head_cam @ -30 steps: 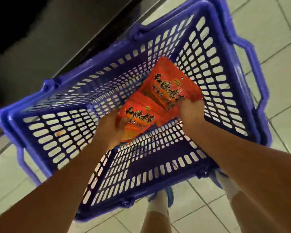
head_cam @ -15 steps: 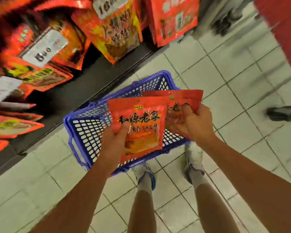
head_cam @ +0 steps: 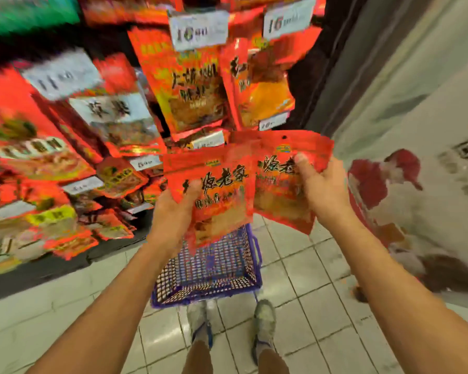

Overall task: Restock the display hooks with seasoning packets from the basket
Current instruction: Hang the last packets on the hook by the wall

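My left hand point(head_cam: 174, 211) grips a red seasoning packet point(head_cam: 214, 190) with black lettering by its lower left edge. My right hand point(head_cam: 322, 187) holds a second red seasoning packet point(head_cam: 278, 184) of the same kind, thumb on its front; a punched hole shows at its top. Both packets are held up at chest height, overlapping slightly, above the blue plastic basket point(head_cam: 208, 276) that stands on the floor in front of my feet. Behind them hang rows of red packets on display hooks point(head_cam: 192, 85) with white price tags. The picture is blurred by motion.
Display racks full of red and orange packets fill the left side point(head_cam: 38, 157). A dark post point(head_cam: 333, 85) and a pale wall with a printed figure point(head_cam: 389, 190) stand to the right. The floor is of pale tiles point(head_cam: 308, 306).
Both hands have lifted the two packets out of the basket and up in front of the hooks. My view has risen from the basket to the display.
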`<state>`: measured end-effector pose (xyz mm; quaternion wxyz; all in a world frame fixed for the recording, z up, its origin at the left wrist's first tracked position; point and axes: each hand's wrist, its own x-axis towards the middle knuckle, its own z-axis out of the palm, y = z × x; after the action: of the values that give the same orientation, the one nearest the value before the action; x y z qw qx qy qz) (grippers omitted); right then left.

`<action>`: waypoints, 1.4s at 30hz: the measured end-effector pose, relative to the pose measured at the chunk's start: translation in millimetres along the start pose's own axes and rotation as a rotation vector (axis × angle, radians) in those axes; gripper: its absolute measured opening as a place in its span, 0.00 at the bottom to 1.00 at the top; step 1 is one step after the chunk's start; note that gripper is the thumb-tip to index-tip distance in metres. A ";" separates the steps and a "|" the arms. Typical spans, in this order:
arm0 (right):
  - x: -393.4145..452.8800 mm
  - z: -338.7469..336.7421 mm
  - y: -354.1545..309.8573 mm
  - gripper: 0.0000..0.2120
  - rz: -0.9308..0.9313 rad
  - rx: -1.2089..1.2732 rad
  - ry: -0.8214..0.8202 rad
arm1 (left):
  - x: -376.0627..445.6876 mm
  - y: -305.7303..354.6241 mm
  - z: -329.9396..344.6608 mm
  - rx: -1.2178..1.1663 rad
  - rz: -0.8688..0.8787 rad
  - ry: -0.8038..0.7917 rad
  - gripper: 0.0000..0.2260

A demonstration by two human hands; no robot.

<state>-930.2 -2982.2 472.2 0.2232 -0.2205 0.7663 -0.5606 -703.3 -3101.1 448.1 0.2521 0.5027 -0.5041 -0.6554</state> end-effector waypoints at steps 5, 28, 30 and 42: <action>12.0 -47.2 -152.4 0.11 -0.195 0.075 -0.038 | -44.0 140.5 11.0 -0.102 0.232 0.010 0.08; 103.5 -96.2 -461.9 0.10 -0.527 0.343 0.058 | -76.7 478.4 45.6 -0.148 0.889 -0.043 0.04; 124.1 -92.8 -472.0 0.10 -0.556 0.347 0.059 | -64.7 484.7 61.1 -0.111 0.912 0.006 0.03; 207.3 -77.5 -502.7 0.16 -0.670 0.326 0.054 | -7.7 505.0 117.6 -0.111 0.982 0.193 0.05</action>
<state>-1098.3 -3183.0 955.1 0.0394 -0.4059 0.5579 -0.7228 -897.0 -3230.8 911.3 0.6026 0.2503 -0.6198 -0.4360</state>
